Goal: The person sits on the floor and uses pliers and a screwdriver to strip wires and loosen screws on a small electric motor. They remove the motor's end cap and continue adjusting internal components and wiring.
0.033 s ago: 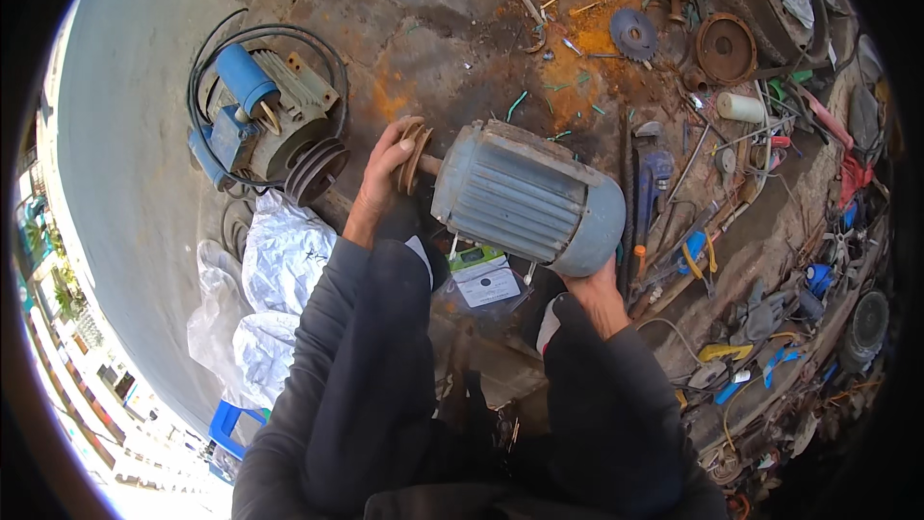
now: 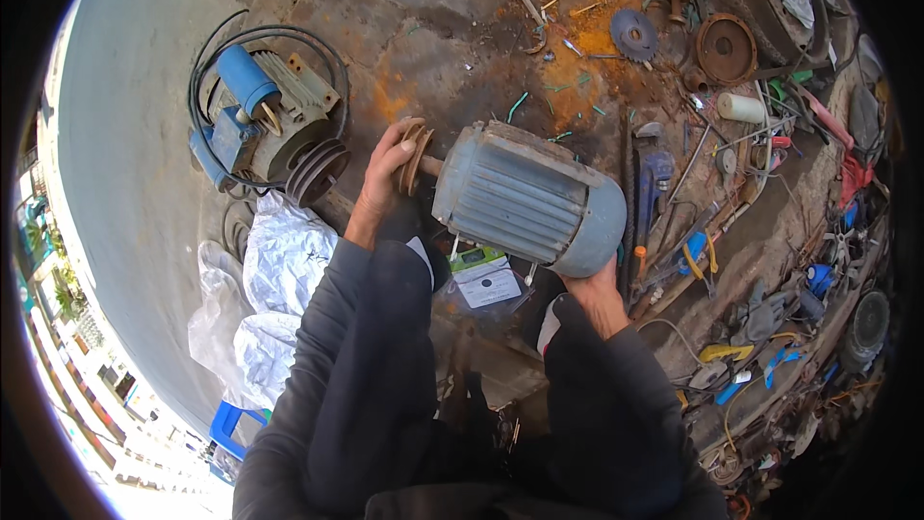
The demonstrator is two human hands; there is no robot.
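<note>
A blue-grey ribbed electric motor (image 2: 520, 195) lies sideways in front of my knees, its rounded end cover to the right. From its left end a shaft carries a rusty grooved pulley (image 2: 414, 162). My left hand (image 2: 383, 169) is closed round that pulley's left side, fingers over the rim. Cupped against the lower side of the rounded end is my right hand (image 2: 597, 297); the motor hides most of its fingers. Below the motor, between my legs, are a green-and-white packet (image 2: 484, 277) and a bit of white cord.
A second motor (image 2: 289, 135) with blue capacitors, a pulley and coiled black cable stands at left. Silvery plastic bags (image 2: 287, 250) lie near my left arm. To the right are a blue pipe wrench (image 2: 655, 173), a rusty round part (image 2: 726, 48), a saw blade (image 2: 633, 34) and piled scrap.
</note>
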